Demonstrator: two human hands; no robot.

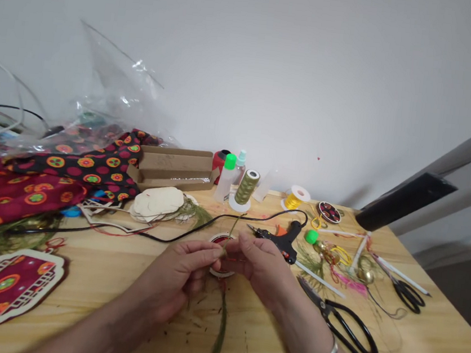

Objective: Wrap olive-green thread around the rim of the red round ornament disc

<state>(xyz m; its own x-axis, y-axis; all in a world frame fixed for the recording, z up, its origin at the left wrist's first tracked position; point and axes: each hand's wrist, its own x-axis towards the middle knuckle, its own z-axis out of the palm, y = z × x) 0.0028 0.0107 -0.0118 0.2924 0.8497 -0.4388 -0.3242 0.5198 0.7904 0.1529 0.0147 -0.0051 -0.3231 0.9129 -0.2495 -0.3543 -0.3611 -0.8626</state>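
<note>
My left hand [189, 265] and my right hand [260, 263] meet over the middle of the table, fingertips nearly touching. Both are closed in a pinch on a thin green thread [236, 222], whose end sticks up between them. Just behind and below the fingers lies a round ornament [228, 273] with a pale rim and a dark red middle, partly hidden by my hands. From its near edge a green thread tassel [220, 333] trails toward me. A black glue gun [281, 238] lies just beyond my right hand.
Black-handled scissors [341, 324] lie beside my right forearm. Behind stand a green thread spool [246, 189], a bottle with a green cap [227, 178] and a cardboard box [174, 169]. Patterned fabric [42, 194] and a framed ornament [6, 286] are on the left. A black cable [195, 227] crosses the table.
</note>
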